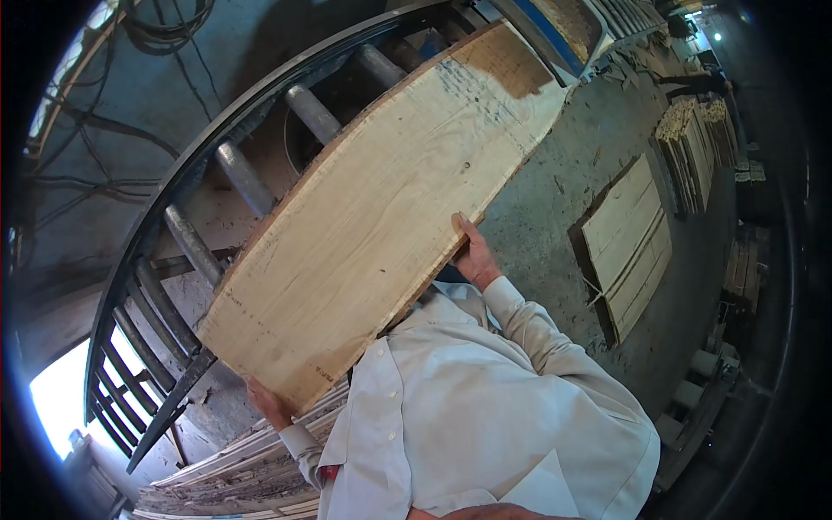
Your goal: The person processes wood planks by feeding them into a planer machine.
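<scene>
A wide, pale wooden slab point(381, 208) with bark-brown edges lies slanted across the middle of the head view, over a roller conveyor point(243, 178). My left hand point(268, 404) grips its lower left end, with the fingers mostly hidden under the wood. On the slab's near long edge, my right hand point(475, 254) has its thumb on top and its fingers beneath, out of sight. The slab's far end reaches a blue-edged machine point(555, 35) at the top.
Stacked boards point(251, 451) lie at the lower left. On the floor to the right is a low pile of planks point(628, 247), with upright bundles of wood point(685, 156) beyond it. Cables point(100, 130) hang at the upper left.
</scene>
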{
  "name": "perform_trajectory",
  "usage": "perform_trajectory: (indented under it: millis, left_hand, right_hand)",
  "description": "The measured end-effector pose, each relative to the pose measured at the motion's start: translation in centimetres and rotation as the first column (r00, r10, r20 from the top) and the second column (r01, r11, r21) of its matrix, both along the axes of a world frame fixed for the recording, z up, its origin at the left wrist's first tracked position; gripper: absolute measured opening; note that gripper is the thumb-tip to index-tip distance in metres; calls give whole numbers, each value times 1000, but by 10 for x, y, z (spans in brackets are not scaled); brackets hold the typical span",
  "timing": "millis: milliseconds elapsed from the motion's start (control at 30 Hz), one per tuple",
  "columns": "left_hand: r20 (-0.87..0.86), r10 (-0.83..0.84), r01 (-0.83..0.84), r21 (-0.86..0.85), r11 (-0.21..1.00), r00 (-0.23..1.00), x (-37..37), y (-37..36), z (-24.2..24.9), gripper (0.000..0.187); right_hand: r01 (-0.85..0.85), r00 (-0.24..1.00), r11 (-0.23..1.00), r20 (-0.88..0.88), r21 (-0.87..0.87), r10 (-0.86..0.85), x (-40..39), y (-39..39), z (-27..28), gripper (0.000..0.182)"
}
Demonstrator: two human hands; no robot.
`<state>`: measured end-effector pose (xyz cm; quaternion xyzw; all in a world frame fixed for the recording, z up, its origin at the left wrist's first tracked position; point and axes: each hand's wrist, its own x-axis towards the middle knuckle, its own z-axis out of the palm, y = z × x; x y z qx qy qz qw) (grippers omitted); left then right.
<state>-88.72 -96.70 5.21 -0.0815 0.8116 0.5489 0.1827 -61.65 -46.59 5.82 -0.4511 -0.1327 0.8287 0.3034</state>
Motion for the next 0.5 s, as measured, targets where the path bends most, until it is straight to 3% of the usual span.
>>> perform_trajectory:
  millis: [33,133,267,333,433,500]
  left_hand:
    - [24,66,-66,-13,998,998,6,6,4,50]
    - [48,29,-30,21,999,998,17,31,30,54]
    - [92,83,-83,2,997,992,17,23,11,57]
    - [64,-42,38,59,998,997,16,21,7,61]
    - [5,10,-10,-45,999,1000,21,32,11,61]
    - [-9,-45,45,-80,996,999,19,9,-8,58]
  right_hand:
    - [-14,1000,1000,-3,-11,14,4,1,-2,54]
    - [-64,998,997,-17,-46,64,9,4,-9,56]
    - [-101,992,987,-86,-122,91,11,10,-8,50]
    - [-124,989,981,-100,-148,110,17,16,-21,48]
    - [-143,981,970,-154,-195,114,28,26,-26,44]
    - [-126,973,973,-213,-194,83,33,42,-28,41]
